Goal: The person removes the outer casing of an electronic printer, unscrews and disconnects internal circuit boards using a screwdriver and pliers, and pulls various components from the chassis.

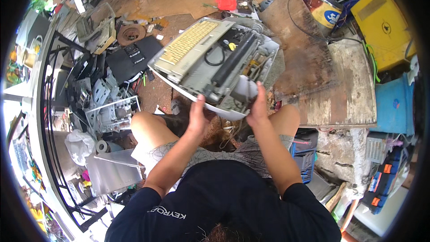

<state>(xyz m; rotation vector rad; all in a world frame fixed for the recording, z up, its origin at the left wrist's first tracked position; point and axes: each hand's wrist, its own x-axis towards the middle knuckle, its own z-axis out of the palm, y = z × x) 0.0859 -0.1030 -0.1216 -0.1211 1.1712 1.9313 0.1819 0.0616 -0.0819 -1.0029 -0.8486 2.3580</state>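
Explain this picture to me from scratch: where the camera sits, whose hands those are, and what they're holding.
There is no robot here. A wide fisheye camera on a person's head looks down, so straight edges bend near the rim. The bare left hand and right hand belong to that wearer. They hold the near end of a typewriter, whose cream keyboard and black roller show. Whether it is fully lifted is unclear. Around it on the ground lie a flat black panel to the left and a stained wooden board to the right.
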